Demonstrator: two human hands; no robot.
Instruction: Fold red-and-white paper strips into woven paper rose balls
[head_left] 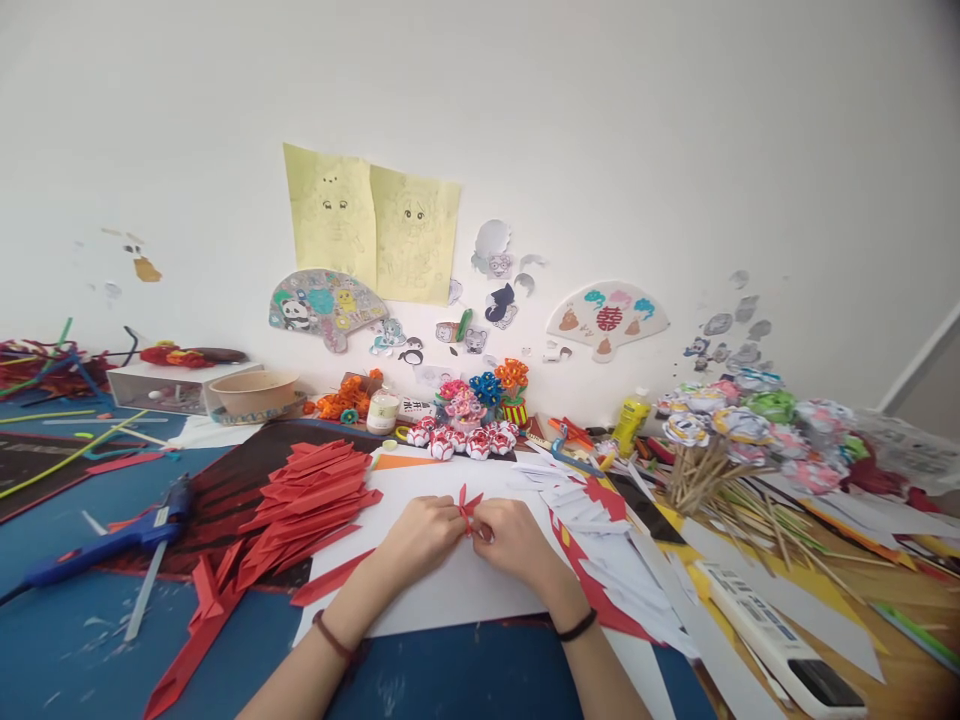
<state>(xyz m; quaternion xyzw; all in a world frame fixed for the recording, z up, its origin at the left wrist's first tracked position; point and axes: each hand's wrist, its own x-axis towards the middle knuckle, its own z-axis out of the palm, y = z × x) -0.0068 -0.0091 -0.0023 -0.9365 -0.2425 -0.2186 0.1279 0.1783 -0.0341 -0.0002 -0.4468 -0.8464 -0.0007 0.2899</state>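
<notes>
My left hand [421, 535] and my right hand [513, 537] meet over a white sheet of paper [450, 590] on the table. Both pinch a small folded red paper piece [469, 508], whose pointed tips stick up between my fingers. A pile of folded red paper strips [307, 500] lies just left of my hands. To the right lies a heap of white folded paper pieces [600, 540] with some red ones among them.
A blue glue gun [112, 540] lies at the left on the blue table. Small paper flower balls [465, 440], a glue jar [382, 410] and a yellow bottle [628, 425] stand at the back. Paper flowers on sticks [742, 440] and a white remote [780, 640] fill the right side.
</notes>
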